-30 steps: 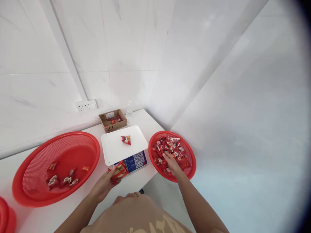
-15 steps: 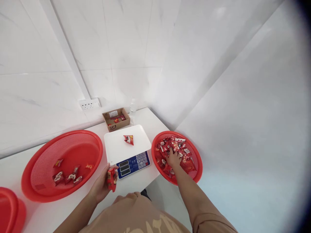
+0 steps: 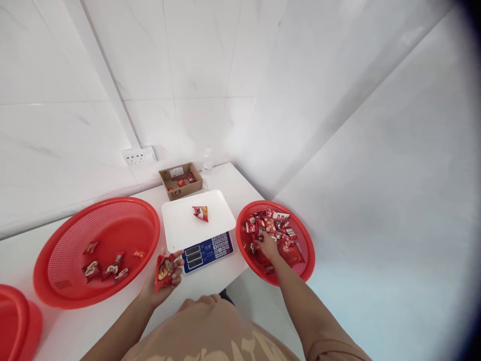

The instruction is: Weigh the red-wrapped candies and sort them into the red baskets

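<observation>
My left hand [image 3: 162,283], palm turned up, holds a red snack packet [image 3: 164,272] just in front of the scale. Its fingers curl around the packet's side. At the right, my right hand [image 3: 268,246] reaches into a red plastic basket [image 3: 308,250] filled with small red packets [image 3: 280,225]. The fingers are bent down among the packets; their tips are partly hidden, and what they grip is unclear. Between the hands stands a digital scale [image 3: 176,225] with a white pan and blue keypad. One red and white packet [image 3: 201,213] lies on the pan.
A larger red basket [image 3: 152,220] at the left holds several small packets. Part of another red container [image 3: 32,321] shows at the lower left. Behind the scale are a cardboard box [image 3: 184,191] with red packets and a clear bottle [image 3: 207,161]. White walls close off the back and right.
My left hand has turned its palm upward, so the packet's front now faces up. My right hand's fingers, spread over the packets before, have drawn together and bent down into the pile.
</observation>
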The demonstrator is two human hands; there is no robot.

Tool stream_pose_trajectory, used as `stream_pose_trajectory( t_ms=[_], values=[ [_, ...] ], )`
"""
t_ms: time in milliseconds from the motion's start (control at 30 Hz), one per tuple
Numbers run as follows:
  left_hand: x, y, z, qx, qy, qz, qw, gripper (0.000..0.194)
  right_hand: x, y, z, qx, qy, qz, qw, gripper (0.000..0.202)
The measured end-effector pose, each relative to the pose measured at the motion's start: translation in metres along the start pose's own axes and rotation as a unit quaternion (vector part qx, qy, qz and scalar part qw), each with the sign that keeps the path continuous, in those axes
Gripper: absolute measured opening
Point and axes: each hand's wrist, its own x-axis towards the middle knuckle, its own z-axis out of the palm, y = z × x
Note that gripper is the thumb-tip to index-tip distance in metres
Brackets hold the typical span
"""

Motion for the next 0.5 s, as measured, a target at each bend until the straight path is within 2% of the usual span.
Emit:
stream_pose_trajectory(
  t_ms=[233,300,400,500],
  values=[
    [-0.004,0.003,-0.003,0.012,0.027,0.002,1.000,0.036,0.012,-0.013,-0.022,0.142,0.035,0.048,0.988,0.035],
    [-0.006,0.004,-0.001,0.012,0.034,0.005,0.999,0.038,0.012,-0.015,-0.022,0.140,0.000,0.055,0.989,0.035],
    [-0.007,0.005,0.001,0.013,0.042,0.008,0.999,0.037,0.004,-0.016,-0.013,0.078,-0.068,0.032,0.994,0.024],
    [-0.007,0.003,0.002,0.019,0.046,0.005,0.999,0.035,-0.004,-0.018,-0.001,0.047,-0.091,0.017,0.995,0.022]
  ],
)
